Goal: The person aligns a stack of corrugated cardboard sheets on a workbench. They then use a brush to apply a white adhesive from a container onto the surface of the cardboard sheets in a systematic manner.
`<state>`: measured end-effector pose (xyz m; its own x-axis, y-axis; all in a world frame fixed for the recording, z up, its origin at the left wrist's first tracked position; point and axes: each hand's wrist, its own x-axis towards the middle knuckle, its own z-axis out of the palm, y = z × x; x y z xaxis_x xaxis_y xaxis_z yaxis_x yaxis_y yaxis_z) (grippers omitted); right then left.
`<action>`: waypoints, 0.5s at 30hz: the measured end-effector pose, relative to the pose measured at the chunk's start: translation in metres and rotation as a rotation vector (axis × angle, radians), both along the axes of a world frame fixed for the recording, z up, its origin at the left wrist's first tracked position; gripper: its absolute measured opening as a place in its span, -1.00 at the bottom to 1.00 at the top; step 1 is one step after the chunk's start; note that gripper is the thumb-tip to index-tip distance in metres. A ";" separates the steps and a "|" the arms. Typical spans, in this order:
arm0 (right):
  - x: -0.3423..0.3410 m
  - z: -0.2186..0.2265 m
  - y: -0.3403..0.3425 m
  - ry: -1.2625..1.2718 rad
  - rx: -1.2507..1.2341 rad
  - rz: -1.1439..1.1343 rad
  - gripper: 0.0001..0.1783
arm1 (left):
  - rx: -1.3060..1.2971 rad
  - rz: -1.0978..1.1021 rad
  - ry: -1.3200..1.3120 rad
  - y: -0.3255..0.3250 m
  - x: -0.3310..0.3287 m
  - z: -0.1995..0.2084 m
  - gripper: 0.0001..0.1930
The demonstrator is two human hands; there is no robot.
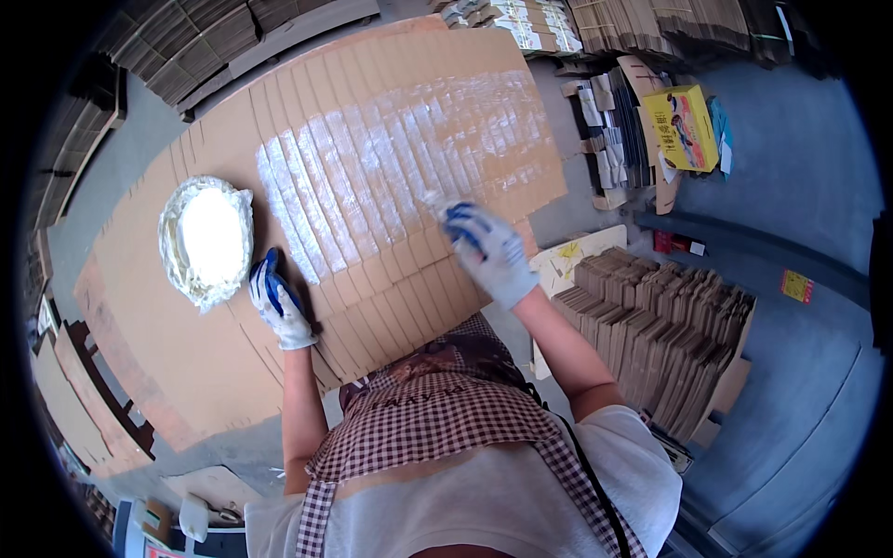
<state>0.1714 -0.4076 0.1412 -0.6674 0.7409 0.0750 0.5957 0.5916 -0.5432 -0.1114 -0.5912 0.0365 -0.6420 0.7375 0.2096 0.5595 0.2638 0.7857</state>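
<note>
A fanned row of overlapping cardboard sheets [367,195] lies in front of me, its middle band coated with a wet, shiny whitish layer. My right hand [488,249], in a white glove with blue coating, is closed around a small whitish applicator [433,198], mostly hidden by the fingers, at the coated band. My left hand [279,302], gloved the same way, rests on the cardboard at the left edge of the row, fingers stretched out. Just beyond it sits a round plastic-lined basin [169,244] with bright white contents [212,232].
Bundled cardboard stacks [181,46] stand along the far left. To the right are a pallet of stacked cardboard pieces [651,325], a yellow box [682,128] and a dark metal beam [753,246]. Large flat cardboard [139,316] extends under the basin.
</note>
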 end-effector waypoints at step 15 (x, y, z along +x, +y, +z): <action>0.007 -0.018 0.007 -0.200 0.063 0.455 -0.69 | -0.059 -0.012 0.157 0.001 0.000 -0.011 -0.54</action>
